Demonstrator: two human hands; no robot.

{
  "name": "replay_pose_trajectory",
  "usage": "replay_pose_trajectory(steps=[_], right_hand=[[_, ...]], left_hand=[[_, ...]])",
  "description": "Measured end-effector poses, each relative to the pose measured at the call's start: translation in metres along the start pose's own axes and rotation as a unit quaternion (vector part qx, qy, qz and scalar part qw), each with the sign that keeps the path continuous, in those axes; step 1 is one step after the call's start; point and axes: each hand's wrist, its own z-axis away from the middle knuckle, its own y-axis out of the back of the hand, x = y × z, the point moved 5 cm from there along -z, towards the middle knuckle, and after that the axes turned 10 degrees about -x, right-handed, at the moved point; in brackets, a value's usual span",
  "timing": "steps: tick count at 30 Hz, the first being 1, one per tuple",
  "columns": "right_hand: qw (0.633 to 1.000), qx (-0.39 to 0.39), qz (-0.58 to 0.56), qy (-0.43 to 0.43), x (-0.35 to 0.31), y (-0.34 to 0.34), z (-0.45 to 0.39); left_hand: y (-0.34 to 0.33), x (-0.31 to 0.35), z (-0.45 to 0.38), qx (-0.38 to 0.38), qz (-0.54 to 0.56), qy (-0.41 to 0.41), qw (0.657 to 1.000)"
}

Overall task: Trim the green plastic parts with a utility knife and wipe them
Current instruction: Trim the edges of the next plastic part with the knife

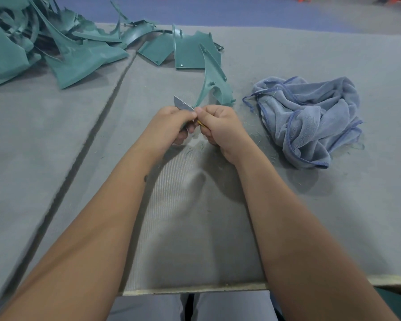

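Left hand [171, 122] is curled round the lower end of a curved green part [214, 88], thumb on top; right hand [218, 126] is clenched on the knife [183, 104], of which a yellow sliver of handle shows between the fingers and a grey blade juts up and left. Which hand bears the blade's weight cannot be told for certain, as the two fists touch at the thumbs. Blade meets the part's thin edge just above the knuckles; the part rises from the hands, leaning away to the right, clear of the tabletop [287, 54].

Judgement on progress: trimming of this piece is in hand, not finished. Fine green shavings [196, 148] lie below the hands and near the cloth [310, 119], consistent with cuts already made. The cloth sits crumpled to the right, touched by neither hand, so wiping of this piece looks still to come.

A large pile [44, 42] of green parts fills the far left, with several flat panels [190, 52] beyond the hands. Whether these are done or waiting cannot be told.
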Motion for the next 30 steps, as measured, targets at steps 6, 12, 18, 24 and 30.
replay_pose_trajectory(steps=[6,12,18,24,30], right_hand=[[0.999,0.047,0.015,-0.009,0.0039,0.0034,-0.0025],[0.998,0.059,0.011,-0.003,0.0031,0.0048,-0.0010],[0.998,0.060,0.005,0.008,0.0009,0.0041,-0.0001],[0.997,0.074,0.012,0.015,-0.0001,0.0043,-0.0006],[0.996,0.082,0.015,0.014,0.0001,0.0038,-0.0009]], left_hand=[[-0.0001,-0.0034,-0.0009,0.049,-0.026,-0.023,0.998],[0.0004,-0.0023,-0.0020,0.072,-0.055,-0.044,0.995],[0.0022,-0.0045,-0.0048,0.078,-0.070,-0.063,0.993],[0.0032,-0.0049,-0.0065,0.085,-0.071,-0.066,0.992],[0.0029,-0.0035,-0.0063,0.100,-0.083,-0.070,0.989]])
